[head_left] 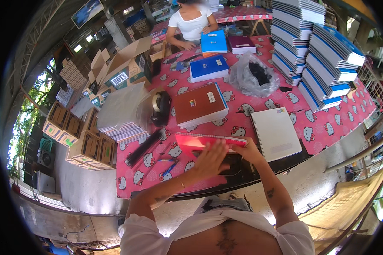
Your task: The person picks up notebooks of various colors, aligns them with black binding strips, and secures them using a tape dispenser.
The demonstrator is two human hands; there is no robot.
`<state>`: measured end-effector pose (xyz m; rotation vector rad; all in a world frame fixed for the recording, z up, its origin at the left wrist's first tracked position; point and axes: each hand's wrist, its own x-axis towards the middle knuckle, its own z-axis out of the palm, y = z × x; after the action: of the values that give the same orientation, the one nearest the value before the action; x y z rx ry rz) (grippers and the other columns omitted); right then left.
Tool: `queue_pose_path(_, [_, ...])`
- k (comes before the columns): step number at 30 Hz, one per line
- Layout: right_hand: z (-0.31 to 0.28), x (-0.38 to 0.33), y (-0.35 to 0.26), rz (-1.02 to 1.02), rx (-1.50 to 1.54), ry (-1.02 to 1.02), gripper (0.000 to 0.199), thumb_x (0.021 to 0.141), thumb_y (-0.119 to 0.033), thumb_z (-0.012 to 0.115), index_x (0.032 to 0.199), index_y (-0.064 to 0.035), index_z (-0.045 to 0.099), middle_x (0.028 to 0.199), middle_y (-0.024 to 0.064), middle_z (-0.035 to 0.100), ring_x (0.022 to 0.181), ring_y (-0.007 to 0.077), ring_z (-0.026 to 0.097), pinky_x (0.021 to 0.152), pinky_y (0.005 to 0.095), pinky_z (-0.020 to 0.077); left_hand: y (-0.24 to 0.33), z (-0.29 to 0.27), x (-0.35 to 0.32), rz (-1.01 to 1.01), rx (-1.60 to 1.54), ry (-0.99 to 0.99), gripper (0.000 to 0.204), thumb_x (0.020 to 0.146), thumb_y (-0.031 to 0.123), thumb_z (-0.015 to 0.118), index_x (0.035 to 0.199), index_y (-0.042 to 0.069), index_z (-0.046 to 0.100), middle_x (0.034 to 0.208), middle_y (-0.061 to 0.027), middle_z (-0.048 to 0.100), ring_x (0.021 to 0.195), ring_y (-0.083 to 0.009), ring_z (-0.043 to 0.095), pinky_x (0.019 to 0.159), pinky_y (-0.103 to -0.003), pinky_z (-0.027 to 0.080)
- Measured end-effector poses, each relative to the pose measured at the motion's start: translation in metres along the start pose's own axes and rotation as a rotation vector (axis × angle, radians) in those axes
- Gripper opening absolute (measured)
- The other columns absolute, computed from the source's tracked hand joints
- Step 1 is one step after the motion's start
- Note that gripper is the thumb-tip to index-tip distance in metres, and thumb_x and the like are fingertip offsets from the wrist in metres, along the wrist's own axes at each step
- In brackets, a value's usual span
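Note:
A red spiral notebook [190, 143] is tilted up on its long edge near the table's front, its bound edge uppermost. My right hand [247, 149] grips its right end, thumb along the top. Flat against the near red cover lies my left hand [212, 156], fingers stretched out and slightly blurred. Just beyond stands a stack of brown-covered notebooks [201, 104]. To the right, a white spiral notebook [276, 134] rests flat. Black binding strands [144, 148] and blue pens [169, 166] lie to the left of my hands.
A black tape dispenser [161, 108] stands beside a plastic-covered notebook stack [125, 112]. Farther back are blue notebooks [208, 68] and a clear plastic bag [253, 76] with black contents. Tall notebook stacks [327, 68] rise at the right. Another person [191, 23] is across the pink table.

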<state>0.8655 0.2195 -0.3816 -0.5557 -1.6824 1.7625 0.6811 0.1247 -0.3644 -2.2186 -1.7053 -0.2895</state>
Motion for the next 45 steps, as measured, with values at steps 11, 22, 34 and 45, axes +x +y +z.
queue_pose_path(11, [-0.002, 0.004, 0.011, -0.021, -0.142, 0.004, 0.024, 0.093, -0.005, 0.067, 0.117, 0.0004, 0.07, 0.1, 0.0017, 0.072, 0.09, 0.0063, 0.061, 0.08, 0.0276, 0.0521, -0.002, -0.02, 0.045, -0.14, 0.098, 0.231, 0.083, 0.094, 0.052, 0.051, 0.147, -0.01, 0.034, 0.152, -0.0323, 0.032, 0.145, -0.0468, 0.027, 0.113, -0.066, 0.024])
queue_pose_path(22, [-0.007, 0.003, 0.034, -0.025, 0.005, -0.026, 0.017, 0.09, -0.002, 0.065, 0.107, -0.0004, 0.069, 0.098, 0.0016, 0.072, 0.093, 0.0062, 0.06, 0.082, 0.0285, 0.0522, 0.035, 0.003, 0.012, 0.062, -0.153, 0.041, 0.083, 0.094, 0.052, 0.053, 0.147, -0.008, 0.034, 0.155, -0.0308, 0.03, 0.145, -0.0451, 0.028, 0.115, -0.061, 0.022])
queue_pose_path(34, [0.016, -0.007, 0.007, 0.102, -0.179, 0.135, 0.019, 0.09, -0.014, 0.072, 0.102, 0.0004, 0.066, 0.097, 0.0057, 0.073, 0.091, 0.0093, 0.063, 0.079, 0.0317, 0.0529, 0.057, 0.0, -0.051, -0.31, -0.531, 0.407, 0.071, 0.099, 0.038, 0.053, 0.149, -0.007, 0.031, 0.157, -0.0289, 0.029, 0.148, -0.0426, 0.023, 0.118, -0.057, 0.018])
queue_pose_path(45, [0.089, -0.045, 0.051, -0.601, -1.229, -0.066, 0.046, 0.08, -0.022, 0.076, 0.125, -0.0203, 0.064, 0.126, 0.0004, 0.054, 0.119, 0.0257, 0.051, 0.091, 0.0474, 0.0401, -0.063, 0.036, -0.137, -0.871, -0.603, -0.292, 0.052, 0.097, 0.031, 0.055, 0.143, 0.006, 0.048, 0.134, -0.022, 0.053, 0.131, -0.04, 0.044, 0.109, -0.051, 0.035])
